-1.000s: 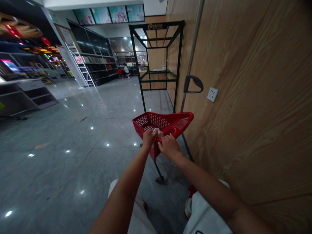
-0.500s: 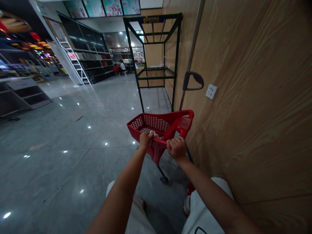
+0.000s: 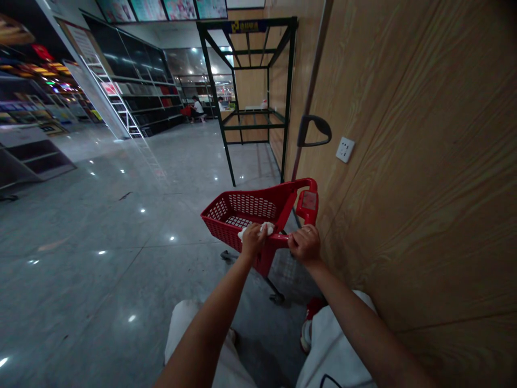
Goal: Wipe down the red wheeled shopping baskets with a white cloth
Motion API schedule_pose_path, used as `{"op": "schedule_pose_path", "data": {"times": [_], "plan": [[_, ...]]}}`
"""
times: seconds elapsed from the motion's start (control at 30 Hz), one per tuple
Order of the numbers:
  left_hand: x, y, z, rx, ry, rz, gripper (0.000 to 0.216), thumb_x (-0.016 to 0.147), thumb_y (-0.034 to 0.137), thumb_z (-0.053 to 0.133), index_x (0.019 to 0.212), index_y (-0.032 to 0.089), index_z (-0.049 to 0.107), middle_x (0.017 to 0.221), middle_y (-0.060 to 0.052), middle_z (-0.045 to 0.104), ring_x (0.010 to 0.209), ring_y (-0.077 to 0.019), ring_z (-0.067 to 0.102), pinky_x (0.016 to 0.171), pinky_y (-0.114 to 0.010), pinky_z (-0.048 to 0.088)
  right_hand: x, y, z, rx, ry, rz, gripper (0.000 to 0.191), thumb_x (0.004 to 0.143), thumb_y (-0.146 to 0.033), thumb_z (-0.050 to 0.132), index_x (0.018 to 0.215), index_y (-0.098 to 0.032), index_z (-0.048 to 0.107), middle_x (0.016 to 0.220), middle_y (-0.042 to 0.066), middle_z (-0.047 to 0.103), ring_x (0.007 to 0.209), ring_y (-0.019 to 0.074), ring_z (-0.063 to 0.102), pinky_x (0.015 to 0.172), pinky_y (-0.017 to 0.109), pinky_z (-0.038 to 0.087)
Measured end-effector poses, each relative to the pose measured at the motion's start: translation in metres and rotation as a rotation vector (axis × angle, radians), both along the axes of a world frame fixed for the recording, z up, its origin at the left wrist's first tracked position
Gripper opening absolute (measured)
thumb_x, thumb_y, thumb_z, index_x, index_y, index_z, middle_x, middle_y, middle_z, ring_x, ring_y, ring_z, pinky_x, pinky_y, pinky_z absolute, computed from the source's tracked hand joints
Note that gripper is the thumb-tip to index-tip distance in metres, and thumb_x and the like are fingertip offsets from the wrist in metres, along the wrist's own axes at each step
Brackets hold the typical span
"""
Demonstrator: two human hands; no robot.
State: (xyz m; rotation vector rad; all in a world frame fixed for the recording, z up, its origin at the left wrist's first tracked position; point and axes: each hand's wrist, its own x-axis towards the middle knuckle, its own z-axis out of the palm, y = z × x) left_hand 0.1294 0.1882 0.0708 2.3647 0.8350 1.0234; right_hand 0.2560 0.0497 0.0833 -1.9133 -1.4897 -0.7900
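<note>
A red plastic shopping cart (image 3: 218, 229) with a perforated basket stands on the floor before me, its handle end toward the wall. My left hand (image 3: 254, 240) is closed on a crumpled white cloth (image 3: 267, 228) and presses it against the near rim of the basket. Part of the cloth sticks out on both sides of the fingers. With its fingers wrapped round the near corner of the cart's handle, my right hand (image 3: 306, 244) grips the red frame. The basket's visible inside holds nothing else.
A wood-panelled wall (image 3: 404, 178) with a socket (image 3: 344, 150) runs close along the right. A dark metal rack (image 3: 254, 127) stands beyond the cart, near a pole with a black handle (image 3: 315, 131). Far left are a ladder (image 3: 117, 102) and a seated person (image 3: 197, 109).
My left hand has slid the cloth rightward along the near rim, toward the handle. The cart has turned slightly, and my right hand has shifted a little to the right with it.
</note>
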Motion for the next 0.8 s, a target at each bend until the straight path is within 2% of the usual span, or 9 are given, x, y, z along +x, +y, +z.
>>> {"op": "schedule_pose_path", "data": {"times": [0.1, 0.2, 0.33, 0.43, 0.5, 0.6, 0.7, 0.8], "plan": [[-0.002, 0.005, -0.003, -0.087, -0.061, 0.126, 0.034, 0.092, 0.033, 0.042, 0.079, 0.019, 0.071, 0.077, -0.004, 0.066, 0.073, -0.0139, 0.059, 0.071, -0.025, 0.043, 0.0, 0.0, -0.002, 0.01, 0.019, -0.021, 0.033, 0.086, -0.025, 0.042, 0.056, -0.023, 0.057, 0.058, 0.003, 0.055, 0.068, 0.0181, 0.047, 0.086, 0.037, 0.037], [0.009, -0.017, 0.001, -0.089, -0.106, 0.2, 0.036, 0.091, 0.035, 0.042, 0.073, 0.019, 0.069, 0.075, -0.004, 0.066, 0.074, -0.0156, 0.059, 0.073, -0.028, 0.043, -0.002, 0.001, -0.005, 0.04, 0.034, -0.05, 0.033, 0.085, -0.025, 0.042, 0.054, -0.023, 0.056, 0.057, 0.003, 0.054, 0.068, 0.0185, 0.048, 0.085, 0.038, 0.037], [0.018, -0.042, 0.006, -0.014, -0.125, 0.1, 0.033, 0.09, 0.038, 0.046, 0.074, 0.019, 0.069, 0.079, -0.005, 0.067, 0.08, -0.0165, 0.059, 0.078, -0.029, 0.043, -0.001, -0.003, -0.004, 0.046, 0.029, -0.048, 0.034, 0.085, -0.025, 0.042, 0.054, -0.023, 0.054, 0.056, 0.003, 0.054, 0.068, 0.0187, 0.048, 0.085, 0.036, 0.038], [0.012, -0.03, 0.003, -0.012, -0.103, 0.005, 0.032, 0.09, 0.038, 0.047, 0.077, 0.019, 0.07, 0.08, -0.005, 0.066, 0.077, -0.0146, 0.059, 0.076, -0.027, 0.043, 0.003, -0.007, -0.001, 0.054, -0.006, -0.01, 0.034, 0.086, -0.025, 0.041, 0.056, -0.023, 0.056, 0.057, 0.003, 0.055, 0.067, 0.0181, 0.048, 0.084, 0.035, 0.038], [0.008, -0.016, 0.0, -0.034, -0.085, 0.022, 0.033, 0.09, 0.037, 0.047, 0.076, 0.019, 0.07, 0.078, -0.004, 0.066, 0.075, -0.0139, 0.059, 0.073, -0.026, 0.043, 0.004, -0.006, 0.0, 0.058, -0.016, 0.003, 0.034, 0.086, -0.026, 0.04, 0.057, -0.023, 0.057, 0.058, 0.003, 0.056, 0.068, 0.0183, 0.048, 0.084, 0.035, 0.038], [0.01, -0.01, 0.0, -0.069, -0.086, 0.137, 0.033, 0.091, 0.035, 0.045, 0.075, 0.018, 0.069, 0.077, -0.004, 0.066, 0.074, -0.0143, 0.059, 0.073, -0.026, 0.043, 0.004, 0.0, 0.0, 0.053, 0.003, -0.023, 0.035, 0.086, -0.026, 0.039, 0.056, -0.023, 0.056, 0.058, 0.003, 0.055, 0.068, 0.0185, 0.047, 0.084, 0.035, 0.037], [0.02, -0.028, 0.005, -0.053, -0.109, 0.162, 0.034, 0.091, 0.036, 0.045, 0.073, 0.019, 0.068, 0.079, -0.005, 0.067, 0.078, -0.0156, 0.06, 0.076, -0.028, 0.043, 0.001, 0.006, -0.003, 0.081, 0.001, -0.058, 0.035, 0.086, -0.026, 0.04, 0.055, -0.023, 0.054, 0.057, 0.003, 0.054, 0.067, 0.0181, 0.046, 0.083, 0.035, 0.037], [0.028, -0.048, 0.008, 0.013, -0.124, 0.088, 0.032, 0.09, 0.037, 0.047, 0.073, 0.02, 0.068, 0.08, -0.005, 0.067, 0.081, -0.016, 0.06, 0.078, -0.029, 0.043, -0.001, 0.008, -0.006, 0.094, -0.017, -0.051, 0.035, 0.086, -0.026, 0.041, 0.054, -0.023, 0.054, 0.056, 0.003, 0.053, 0.066, 0.0178, 0.046, 0.082, 0.034, 0.036]]}}
